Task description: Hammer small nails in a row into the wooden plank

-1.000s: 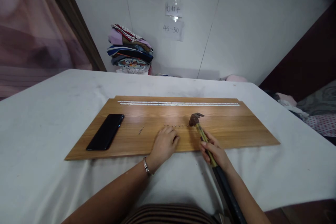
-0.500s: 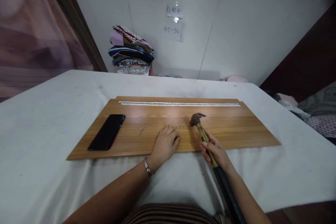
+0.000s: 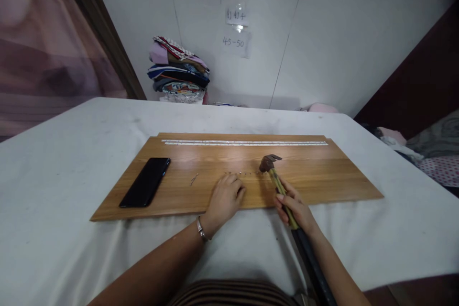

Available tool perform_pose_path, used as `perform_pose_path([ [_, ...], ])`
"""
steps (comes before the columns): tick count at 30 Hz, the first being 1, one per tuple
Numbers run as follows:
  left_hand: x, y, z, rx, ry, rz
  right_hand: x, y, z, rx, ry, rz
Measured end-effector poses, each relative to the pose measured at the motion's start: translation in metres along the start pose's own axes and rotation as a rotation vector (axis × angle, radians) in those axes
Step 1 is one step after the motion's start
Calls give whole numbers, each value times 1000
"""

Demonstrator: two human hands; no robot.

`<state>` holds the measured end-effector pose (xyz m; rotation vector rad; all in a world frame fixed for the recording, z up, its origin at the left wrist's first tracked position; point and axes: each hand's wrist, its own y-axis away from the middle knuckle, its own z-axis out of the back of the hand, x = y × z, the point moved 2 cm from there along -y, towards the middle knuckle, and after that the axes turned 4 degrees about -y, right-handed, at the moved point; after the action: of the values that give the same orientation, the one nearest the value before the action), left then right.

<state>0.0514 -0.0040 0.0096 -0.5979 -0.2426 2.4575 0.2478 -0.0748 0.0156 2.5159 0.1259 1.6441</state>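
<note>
A wide wooden board [image 3: 315,184] lies in front of me. My left hand [image 3: 225,195] rests on its near part, palm down, fingers loosely bent, with nothing visible in them. Just beyond those fingertips runs a row of small nails [image 3: 240,172], seen only as dots. In my right hand [image 3: 294,205] is a claw hammer [image 3: 274,180], gripped round its yellowish handle. Its rusty head hovers over or sits by the right end of the row; contact cannot be made out. A couple of loose nails [image 3: 194,179] lie to the left of my left hand.
A black phone [image 3: 145,182] lies on the board's left side. Two white measuring strips [image 3: 247,143] run along its far edge. White cloth [image 3: 53,177] covers the table. Folded clothes [image 3: 179,71] are stacked by the wall, under handwritten paper notes [image 3: 234,43].
</note>
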Motion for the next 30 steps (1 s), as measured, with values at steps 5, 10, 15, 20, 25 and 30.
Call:
perform_pose_path([
  [5, 0, -1, 0, 7, 0, 5, 0, 0, -2, 1, 13, -22],
  [10, 0, -1, 0, 3, 5, -1, -1, 1, -1, 4, 25, -21],
  [15, 0, -2, 0, -1, -4, 0, -2, 1, 2, 7, 21, -1],
  [20, 0, -1, -1, -1, -2, 3, -2, 0, 2, -2, 26, -27],
  [25, 0, 0, 0, -5, 1, -3, -2, 1, 0, 2, 7, -16],
  [30, 0, -1, 0, 9, 4, 8, -1, 1, 0, 7, 7, -19],
])
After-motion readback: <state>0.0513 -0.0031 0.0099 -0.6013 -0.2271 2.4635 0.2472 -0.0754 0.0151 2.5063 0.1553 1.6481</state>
